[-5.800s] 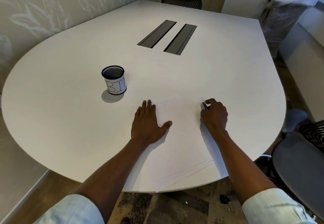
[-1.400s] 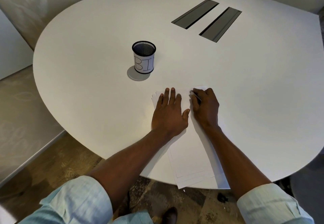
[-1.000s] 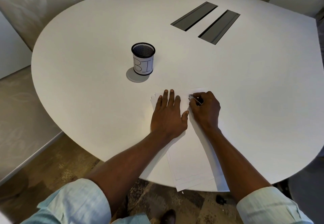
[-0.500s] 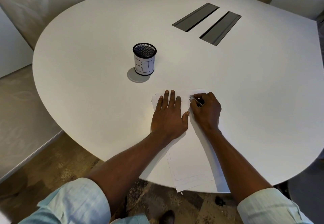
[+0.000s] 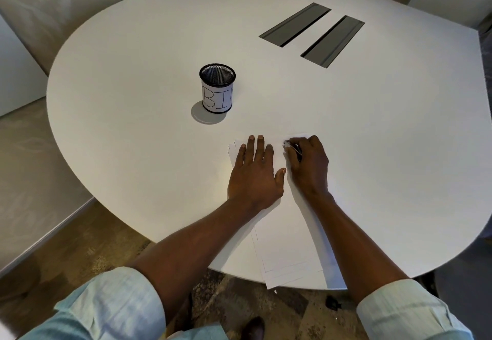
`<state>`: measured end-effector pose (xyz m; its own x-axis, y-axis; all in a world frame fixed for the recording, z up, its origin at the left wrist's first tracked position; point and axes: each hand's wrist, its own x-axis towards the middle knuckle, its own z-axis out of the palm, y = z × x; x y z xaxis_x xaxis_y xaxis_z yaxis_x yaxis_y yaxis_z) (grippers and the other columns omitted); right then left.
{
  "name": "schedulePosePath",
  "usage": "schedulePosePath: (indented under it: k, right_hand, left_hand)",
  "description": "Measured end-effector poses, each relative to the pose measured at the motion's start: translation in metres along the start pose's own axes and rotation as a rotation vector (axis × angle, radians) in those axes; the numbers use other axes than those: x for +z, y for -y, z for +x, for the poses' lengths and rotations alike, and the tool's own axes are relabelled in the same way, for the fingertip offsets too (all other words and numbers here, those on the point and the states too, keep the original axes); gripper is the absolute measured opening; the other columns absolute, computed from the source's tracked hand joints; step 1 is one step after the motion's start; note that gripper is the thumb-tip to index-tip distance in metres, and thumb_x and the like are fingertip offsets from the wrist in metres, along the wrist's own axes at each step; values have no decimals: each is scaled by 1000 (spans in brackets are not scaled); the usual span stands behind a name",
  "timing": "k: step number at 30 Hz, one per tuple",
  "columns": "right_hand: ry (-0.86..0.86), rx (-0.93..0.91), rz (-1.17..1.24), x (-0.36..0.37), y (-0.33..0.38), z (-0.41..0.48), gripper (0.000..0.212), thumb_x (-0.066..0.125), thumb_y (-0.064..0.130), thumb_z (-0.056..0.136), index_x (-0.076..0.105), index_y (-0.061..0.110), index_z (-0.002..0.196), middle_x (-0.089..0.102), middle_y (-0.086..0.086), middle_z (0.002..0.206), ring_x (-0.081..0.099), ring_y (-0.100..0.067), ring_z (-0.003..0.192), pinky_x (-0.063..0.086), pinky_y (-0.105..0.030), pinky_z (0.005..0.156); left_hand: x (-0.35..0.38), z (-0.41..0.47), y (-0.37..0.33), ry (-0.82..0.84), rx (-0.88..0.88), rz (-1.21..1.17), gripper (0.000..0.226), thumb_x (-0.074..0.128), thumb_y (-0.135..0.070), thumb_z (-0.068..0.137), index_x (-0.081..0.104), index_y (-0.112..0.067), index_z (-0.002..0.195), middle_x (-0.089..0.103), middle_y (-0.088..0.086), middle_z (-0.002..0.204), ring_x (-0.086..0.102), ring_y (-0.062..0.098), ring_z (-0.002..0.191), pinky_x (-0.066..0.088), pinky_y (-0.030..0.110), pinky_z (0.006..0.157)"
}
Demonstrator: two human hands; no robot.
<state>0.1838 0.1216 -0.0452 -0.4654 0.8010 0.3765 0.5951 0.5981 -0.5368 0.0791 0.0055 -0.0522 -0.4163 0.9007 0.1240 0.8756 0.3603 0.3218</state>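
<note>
The stack of white paper sheets (image 5: pixel 287 236) lies with its long axis running from the near table edge away to the fingertips, its far end leaning a little to the left. Its near end juts just past the rim of the white table (image 5: pixel 133 100). The left hand (image 5: pixel 254 174) rests flat on the far half, with fingers straight and close together and the thumb angled out to the right. Just beside that thumb, the right hand (image 5: pixel 308 166) has its fingers curled, pinching a small silvery tool (image 5: pixel 291 147) at the stack's far right corner. The tool pokes out leftward past the fingertips, and most of it is hidden in the grip, so its kind cannot be told. The sheets are plain and slightly fanned, their offset edges showing left of the left fingers and at the near end. White on white makes the far edge hard to trace. Beyond the left fingertips stands a black mesh cup (image 5: pixel 217 89) labelled "BIN".
</note>
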Motion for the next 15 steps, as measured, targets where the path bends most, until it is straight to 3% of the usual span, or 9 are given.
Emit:
schedulePosePath:
  k: [3, 9, 12, 15]
  right_hand:
    - [-36, 28, 65, -2, 0, 0, 21, 67, 20, 104, 75, 11, 121, 68, -10, 117, 71, -27, 106, 54, -34, 91]
    - [-82, 203, 124, -6, -1, 2, 30, 78, 31, 95, 77, 13, 119, 74, -5, 116, 72, -18, 99, 45, -20, 87]
    - [-59, 181, 97, -6, 2, 2, 22, 79, 30, 94, 80, 17, 112, 74, -3, 109, 73, -18, 96, 42, -16, 80]
    - [-29, 156, 71, -5, 3, 1, 19, 77, 25, 93, 81, 17, 110, 72, -3, 106, 73, -20, 97, 44, -22, 82]
  left_hand:
    - [0, 0, -1, -3, -5, 11, 76, 30, -55, 105, 28, -11, 166, 11, 15, 179, 3, 31, 167, 6, 47, 136]
    - [0, -2, -3, -17, -47, 17, 84, 25, -63, 104, 23, -9, 168, 7, 17, 179, 3, 31, 167, 7, 48, 136]
    - [0, -2, -3, -19, -62, 17, 86, 24, -65, 104, 21, -9, 168, 7, 16, 179, 2, 31, 167, 6, 48, 136]
    - [1, -2, -3, -27, -61, 17, 86, 23, -65, 103, 22, -8, 168, 8, 16, 179, 3, 31, 167, 6, 48, 136]
